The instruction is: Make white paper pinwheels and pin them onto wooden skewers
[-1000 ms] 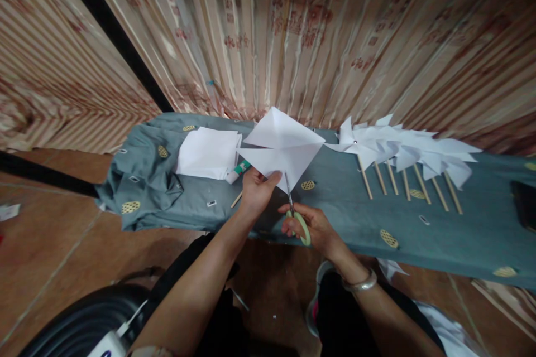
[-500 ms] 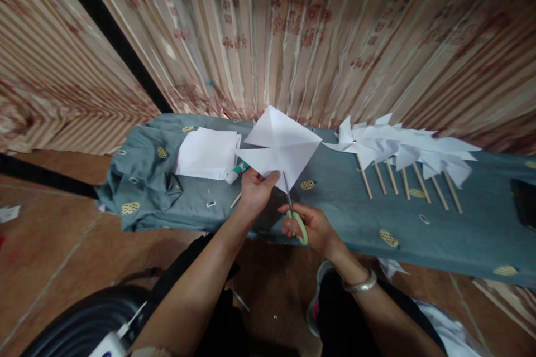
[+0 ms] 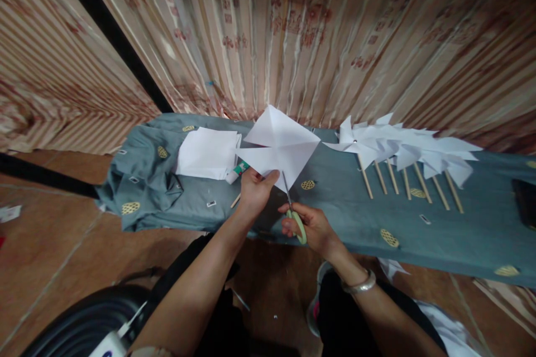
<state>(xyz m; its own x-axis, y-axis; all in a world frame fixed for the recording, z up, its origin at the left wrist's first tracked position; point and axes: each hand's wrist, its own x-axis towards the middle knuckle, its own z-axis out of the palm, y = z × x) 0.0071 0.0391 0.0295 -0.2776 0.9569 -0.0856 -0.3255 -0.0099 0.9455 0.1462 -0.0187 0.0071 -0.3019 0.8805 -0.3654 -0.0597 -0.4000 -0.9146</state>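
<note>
A white square of paper (image 3: 293, 148), turned like a diamond and creased, is held above the table by my left hand (image 3: 256, 192), thumb on top at its lower corner. A slit runs in from its left corner. My right hand (image 3: 312, 226) grips scissors (image 3: 298, 226) with pale green handles. Their blades lie at the paper's lower corner, pointing up toward its middle; part of them is hidden by the paper. Behind my left hand lie a glue stick (image 3: 237, 172) with a green label and the end of a wooden stick (image 3: 235, 201).
A stack of white paper (image 3: 207, 153) lies left on the cloth-covered table (image 3: 360, 234). Several paper pinwheels (image 3: 402, 148) on wooden sticks lie in a row at right. A dark object (image 3: 523, 203) sits at the right edge. A patterned curtain (image 3: 288, 39) hangs behind.
Almost nothing differs. The paper's right corner and the scissors have shifted very slightly to the left; both hands keep their hold.
</note>
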